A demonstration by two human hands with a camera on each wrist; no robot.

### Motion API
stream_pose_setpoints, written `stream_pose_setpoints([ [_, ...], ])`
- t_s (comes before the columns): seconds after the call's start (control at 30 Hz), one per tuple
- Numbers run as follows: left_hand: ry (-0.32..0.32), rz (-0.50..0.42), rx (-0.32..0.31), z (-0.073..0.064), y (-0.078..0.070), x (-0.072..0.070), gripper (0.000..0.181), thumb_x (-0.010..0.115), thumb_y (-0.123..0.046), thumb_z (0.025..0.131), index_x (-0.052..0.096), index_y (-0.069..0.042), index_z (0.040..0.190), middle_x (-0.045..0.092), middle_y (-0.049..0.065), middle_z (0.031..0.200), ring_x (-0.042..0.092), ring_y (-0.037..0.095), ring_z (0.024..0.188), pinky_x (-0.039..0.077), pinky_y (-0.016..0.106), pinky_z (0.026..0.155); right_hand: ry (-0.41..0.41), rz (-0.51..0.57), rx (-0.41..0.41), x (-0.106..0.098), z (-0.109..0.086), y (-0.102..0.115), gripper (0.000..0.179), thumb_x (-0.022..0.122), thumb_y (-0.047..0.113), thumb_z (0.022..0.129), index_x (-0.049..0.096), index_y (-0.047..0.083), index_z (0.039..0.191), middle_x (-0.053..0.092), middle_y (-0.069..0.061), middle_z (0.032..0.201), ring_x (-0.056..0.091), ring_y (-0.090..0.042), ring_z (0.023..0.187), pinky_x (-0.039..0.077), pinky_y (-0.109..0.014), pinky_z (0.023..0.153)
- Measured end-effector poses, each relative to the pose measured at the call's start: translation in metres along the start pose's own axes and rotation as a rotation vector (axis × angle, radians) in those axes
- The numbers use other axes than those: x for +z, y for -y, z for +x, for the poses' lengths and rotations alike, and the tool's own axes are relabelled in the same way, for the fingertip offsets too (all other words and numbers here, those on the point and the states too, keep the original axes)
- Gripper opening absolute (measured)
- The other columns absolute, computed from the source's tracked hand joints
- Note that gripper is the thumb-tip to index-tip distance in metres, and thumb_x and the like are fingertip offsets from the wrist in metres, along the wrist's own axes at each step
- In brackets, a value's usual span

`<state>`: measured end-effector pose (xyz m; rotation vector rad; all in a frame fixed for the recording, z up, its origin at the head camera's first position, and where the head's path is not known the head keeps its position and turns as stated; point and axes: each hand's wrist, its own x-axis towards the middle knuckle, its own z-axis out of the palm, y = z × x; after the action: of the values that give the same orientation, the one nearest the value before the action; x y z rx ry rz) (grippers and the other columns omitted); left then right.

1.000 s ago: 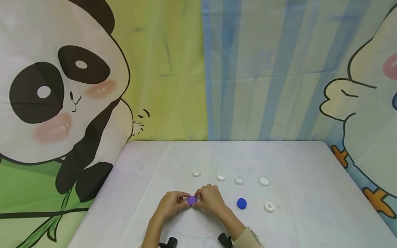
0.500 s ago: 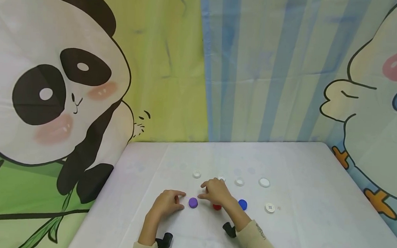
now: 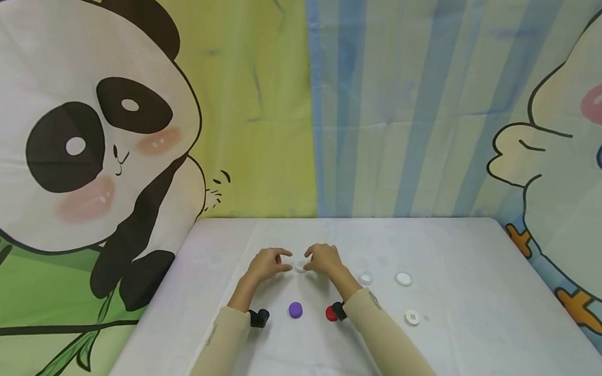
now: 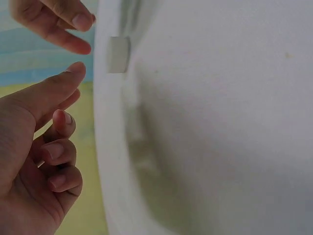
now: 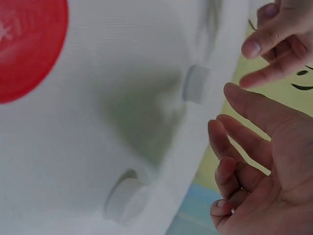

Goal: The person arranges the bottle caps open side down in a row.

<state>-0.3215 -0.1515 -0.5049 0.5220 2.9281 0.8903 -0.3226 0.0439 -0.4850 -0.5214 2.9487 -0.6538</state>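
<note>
A small white bottle cap (image 3: 301,266) sits at the back left of the row, between my two hands. My left hand (image 3: 268,264) hovers on its left with thumb and fingers spread. From the right, my right hand (image 3: 325,259) reaches over the same cap, its fingertips overlapping the cap's edge in the head view. Both wrist views show a gap between fingers and the white cap (image 4: 118,55), and neither hand holds anything. Nearer the front lie a purple cap (image 3: 296,310) and a red cap (image 3: 331,313), the latter partly behind the right wrist camera.
Two white caps (image 3: 365,278) (image 3: 403,279) lie to the right at the back, and a white cap with a square mark (image 3: 412,317) lies closer. The right sleeve (image 3: 385,334) hides the blue cap. Patterned curtains (image 3: 253,123) stand behind the white table (image 3: 478,311).
Both hands have let go of the purple cap, leaving it on the table, and moved away from the body to the far-left white cap. The red cap has come into sight; the blue one is now covered.
</note>
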Motion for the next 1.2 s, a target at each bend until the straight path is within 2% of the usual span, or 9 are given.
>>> stream_pose_setpoints([
  [0.1, 0.024, 0.015, 0.011, 0.008, 0.000, 0.007, 0.037, 0.072, -0.030, 0.075, 0.065, -0.016, 0.109, 0.054, -0.004, 0.063, 0.045, 0.008, 0.050, 0.037, 0.023, 0.046, 0.012, -0.024, 0.015, 0.010, 0.005, -0.003, 0.037, 0.075, 0.028, 0.071, 0.067, 0.011, 0.103, 0.064, 0.003, 0.080, 0.055, -0.020, 0.081, 0.037, -0.040, 0.078],
  [0.2, 0.023, 0.044, 0.036, 0.012, 0.000, 0.012, 0.035, 0.073, -0.027, 0.074, 0.067, -0.014, 0.106, 0.053, -0.004, 0.063, 0.043, 0.008, 0.054, 0.035, 0.023, 0.047, 0.006, -0.033, 0.014, 0.016, 0.008, -0.006, 0.037, 0.076, 0.029, 0.070, 0.067, 0.012, 0.102, 0.063, 0.003, 0.081, 0.052, -0.019, 0.081, 0.037, -0.038, 0.074],
  [0.33, 0.025, 0.086, 0.035, 0.017, -0.001, 0.017, 0.031, 0.073, -0.029, 0.074, 0.069, -0.016, 0.101, 0.052, -0.005, 0.064, 0.042, 0.008, 0.055, 0.033, 0.022, 0.047, -0.006, -0.036, 0.021, 0.021, 0.010, -0.007, 0.033, 0.076, 0.030, 0.069, 0.069, 0.014, 0.098, 0.062, 0.004, 0.081, 0.049, -0.017, 0.080, 0.034, -0.036, 0.074],
  [0.57, 0.028, 0.115, 0.030, 0.019, -0.005, 0.022, 0.028, 0.073, -0.029, 0.073, 0.070, -0.018, 0.099, 0.051, -0.005, 0.064, 0.041, 0.007, 0.055, 0.033, 0.022, 0.046, -0.034, -0.034, 0.025, 0.023, 0.010, -0.010, 0.028, 0.077, 0.029, 0.068, 0.070, 0.016, 0.091, 0.058, 0.007, 0.074, 0.047, -0.016, 0.077, 0.033, -0.035, 0.073],
  [0.7, 0.009, 0.110, 0.058, 0.018, -0.009, 0.020, 0.029, 0.072, -0.029, 0.074, 0.069, -0.016, 0.100, 0.053, -0.004, 0.065, 0.042, 0.007, 0.055, 0.034, 0.022, 0.047, -0.059, -0.003, -0.016, 0.020, 0.007, -0.013, 0.027, 0.076, 0.028, 0.070, 0.070, 0.014, 0.092, 0.062, 0.004, 0.079, 0.048, -0.017, 0.080, 0.033, -0.038, 0.075],
  [0.8, -0.024, 0.097, 0.096, 0.015, -0.014, 0.016, 0.029, 0.070, -0.029, 0.076, 0.068, -0.015, 0.102, 0.055, -0.004, 0.066, 0.044, 0.007, 0.056, 0.036, 0.021, 0.050, -0.108, 0.026, -0.089, 0.013, 0.002, -0.016, 0.026, 0.075, 0.028, 0.072, 0.069, 0.013, 0.093, 0.065, 0.001, 0.084, 0.049, -0.019, 0.083, 0.034, -0.039, 0.077],
  [1.0, -0.142, 0.061, 0.184, 0.006, -0.033, -0.001, 0.029, 0.068, -0.030, 0.078, 0.068, -0.016, 0.104, 0.057, -0.007, 0.068, 0.047, 0.006, 0.057, 0.039, 0.021, 0.052, -0.234, 0.113, -0.229, -0.014, -0.016, -0.018, 0.028, 0.073, 0.028, 0.073, 0.069, 0.011, 0.095, 0.065, -0.003, 0.089, 0.048, -0.018, 0.082, 0.034, -0.035, 0.076],
  [1.2, -0.248, -0.019, 0.266, -0.013, -0.059, -0.016, 0.028, 0.066, -0.031, 0.080, 0.067, -0.018, 0.105, 0.051, -0.010, 0.066, 0.045, 0.005, 0.055, 0.039, 0.020, 0.049, -0.353, 0.140, -0.302, -0.044, -0.043, -0.009, 0.029, 0.073, 0.030, 0.073, 0.069, 0.014, 0.096, 0.065, 0.004, 0.087, 0.043, -0.013, 0.075, 0.032, -0.028, 0.070],
])
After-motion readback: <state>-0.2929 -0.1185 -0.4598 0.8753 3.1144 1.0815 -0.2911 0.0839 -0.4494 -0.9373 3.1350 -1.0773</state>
